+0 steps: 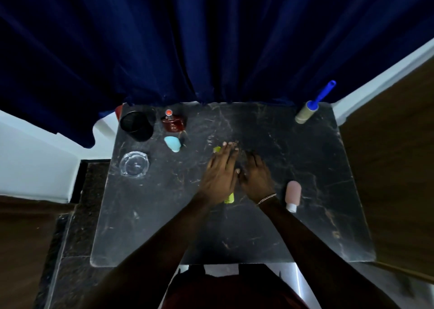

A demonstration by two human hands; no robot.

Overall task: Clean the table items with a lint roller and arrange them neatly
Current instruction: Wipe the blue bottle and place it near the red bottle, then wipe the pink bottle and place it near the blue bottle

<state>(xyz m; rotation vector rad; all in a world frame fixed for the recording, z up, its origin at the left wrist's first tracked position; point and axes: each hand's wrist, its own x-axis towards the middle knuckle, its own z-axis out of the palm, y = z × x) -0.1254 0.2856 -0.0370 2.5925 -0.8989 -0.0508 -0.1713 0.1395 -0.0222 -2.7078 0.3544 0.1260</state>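
1. Two bare forearms reached from the near edge over the dark marble-patterned tabletop (pixel 234 238) toward its middle.
2. A pink rounded bottle with a white cap (pixel 292 194) lay on its side just right of the right wrist, which bore a thin chain bracelet (pixel 266 198).
3. The left hand (pixel 219 174) lay flat, fingers extended, on top of a yellow-green flat object (pixel 229 198); the object's ends showed beyond the fingertips and below the palm. Whether the hand gripped it could not be determined.
4. The right hand (pixel 256 176) rested just beside the left, fingers curled downward onto the tabletop; any item beneath it was hidden.
5. A clear glass ashtray (pixel 134 164) sat near the left edge.
6. A pale blue rounded object (pixel 172 143) lay farther back, with a dark red perfume bottle (pixel 172 122) and a black cylindrical cup (pixel 137 125) behind it.
7. The lint roller (pixel 310 109), blue-handled with a beige roll, lay at the far right corner, well apart from both hands, against a dark blue curtain (pixel 211 38).
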